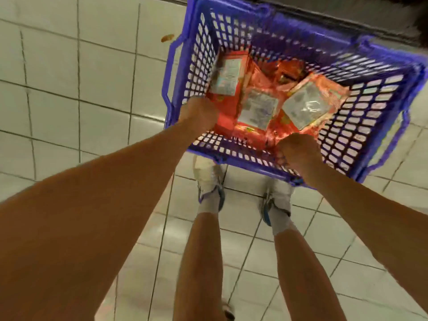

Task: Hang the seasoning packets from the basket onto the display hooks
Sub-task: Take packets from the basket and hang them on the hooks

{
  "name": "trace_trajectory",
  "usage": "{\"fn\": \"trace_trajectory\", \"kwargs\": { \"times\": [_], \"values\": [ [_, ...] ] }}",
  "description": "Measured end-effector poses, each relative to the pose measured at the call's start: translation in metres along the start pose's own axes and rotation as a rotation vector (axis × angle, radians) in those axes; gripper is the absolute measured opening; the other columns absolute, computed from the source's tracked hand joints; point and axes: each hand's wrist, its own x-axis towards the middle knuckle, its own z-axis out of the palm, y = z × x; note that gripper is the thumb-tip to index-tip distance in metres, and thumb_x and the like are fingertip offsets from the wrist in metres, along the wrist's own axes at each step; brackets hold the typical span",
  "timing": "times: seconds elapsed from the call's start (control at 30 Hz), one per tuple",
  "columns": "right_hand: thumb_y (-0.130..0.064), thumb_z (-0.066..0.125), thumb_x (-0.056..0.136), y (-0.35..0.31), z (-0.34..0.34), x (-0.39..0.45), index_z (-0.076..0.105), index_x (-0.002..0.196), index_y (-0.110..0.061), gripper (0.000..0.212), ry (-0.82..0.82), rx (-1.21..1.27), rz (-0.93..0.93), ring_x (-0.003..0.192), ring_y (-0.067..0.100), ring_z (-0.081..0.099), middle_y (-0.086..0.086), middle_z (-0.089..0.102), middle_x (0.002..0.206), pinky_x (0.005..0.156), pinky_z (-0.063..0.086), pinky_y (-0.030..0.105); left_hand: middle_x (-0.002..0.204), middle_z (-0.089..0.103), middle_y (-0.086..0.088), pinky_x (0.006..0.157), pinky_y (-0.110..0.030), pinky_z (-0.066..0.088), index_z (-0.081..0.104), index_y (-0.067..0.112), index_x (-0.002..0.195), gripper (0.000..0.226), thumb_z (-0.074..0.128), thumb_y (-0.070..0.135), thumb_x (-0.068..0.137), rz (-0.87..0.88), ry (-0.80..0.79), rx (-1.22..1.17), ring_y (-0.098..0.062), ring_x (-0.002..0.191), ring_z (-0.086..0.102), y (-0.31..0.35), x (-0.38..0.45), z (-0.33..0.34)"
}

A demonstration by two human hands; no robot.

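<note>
Looking straight down, you are seeing a blue basket [361, 93] sitting on the white tile floor [69, 89], just in front of your shoes [210, 191]. Its walls are full of small holes, and a handle is lying along each side.

You are reaching both arms down into it. Your left hand [196, 114] is curling into a fist at the near left corner, right at the edge of the red packets [257, 107]. Your right hand [298, 151] is curling too, sitting over the near wall beside the packets. The fingers of both hands are hiding under the knuckles, so you cannot tell if either hand is holding a packet or holding nothing.

The packets are lying in a loose pile on the bottom of the basket, touching and overlapping each other. They are red and orange and shiny. Three of them are showing pale label panels, one near the far left wall, one in the middle and one tilting toward the right wall. Small print is covering those panels, but it is too blurry to read, and no brand name is showing clearly.

A small orange scrap [167, 38] is lying on the floor just left of the basket. A dark ledge [347, 17] is running along the floor behind the basket.
</note>
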Motion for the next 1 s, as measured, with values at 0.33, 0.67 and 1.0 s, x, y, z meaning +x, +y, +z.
{"fn": "trace_trajectory", "kwargs": {
  "times": [0.33,0.67,1.0],
  "values": [
    [-0.04,0.071,0.091,-0.045,0.04,0.062,0.069,0.117,-0.017,0.035,-0.041,0.251,-0.086,0.088,0.02,0.072,0.006,0.074,0.105,0.067,0.06,0.037,0.12,0.062,-0.009,0.089,-0.038,0.058,0.064,0.01,0.124,0.033,0.058,0.013,0.092,0.324,-0.15,0.331,-0.026,0.105,0.064,-0.03,0.036,0.058],
    [0.006,0.057,0.092,-0.081,0.052,0.053,0.07,0.115,-0.008,0.03,-0.069,0.489,0.014,0.086,0.028,0.076,0.013,0.076,0.106,0.079,0.063,0.046,0.094,0.075,-0.004,0.079,-0.031,0.052,0.078,0.011,0.086,0.015,0.065,0.005,0.089,0.442,-0.278,-0.078,-0.019,0.085,0.067,-0.03,-0.007,0.048],
    [-0.011,0.067,0.085,-0.104,0.015,0.052,0.067,0.113,-0.003,0.028,-0.191,0.184,0.271,0.067,0.029,0.068,0.018,0.07,0.092,0.064,0.056,0.031,0.144,0.048,0.016,0.103,-0.043,0.053,0.045,0.044,0.14,0.087,0.07,-0.011,0.077,0.522,-0.15,-0.167,-0.013,0.135,0.048,-0.057,0.007,0.004]
  ]
}}
